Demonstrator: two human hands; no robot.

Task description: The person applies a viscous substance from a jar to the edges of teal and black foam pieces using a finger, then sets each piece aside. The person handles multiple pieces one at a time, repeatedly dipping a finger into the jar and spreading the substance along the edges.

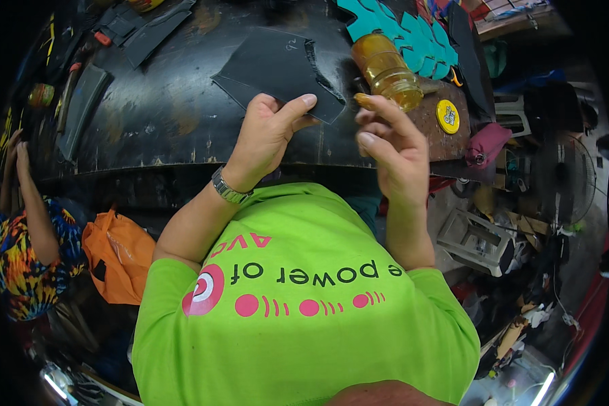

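- Head view, centre: left hand (267, 132) lies on the near edge of a dark cut sheet (277, 71), thumb stretched onto its lower right corner and fingers curled. Looks like it pins the piece flat so it won't slide on the worktable (169, 115).
- Right of centre: right hand (392, 145) is raised off the table, fingers pinched narrow w/ amber-stained tips. Can't tell if sth small sits between them; none shows. It hangs just beside the sheet's torn-looking right edge.
- Upper centre-right: amber jar (389, 71) lies tilted w/ its mouth toward the right hand, prob. kept close for dipping. Its yellow lid (447, 116) is off, lying on a brown board (433, 128) just right of it.
- Upper right: stack of teal cut pieces (399, 27), fanned behind the jar, out of the hands' way but near.
- Upper left: more dark strips (81, 108) and small tools spread along the table's far and left side, well apart from both hands.
- Left edge: another person in a colourful patterned shirt (20, 271), arm up to the table rim; orange bag (118, 254) beside them.
- Wrist: metal watch (229, 188) on the left arm.
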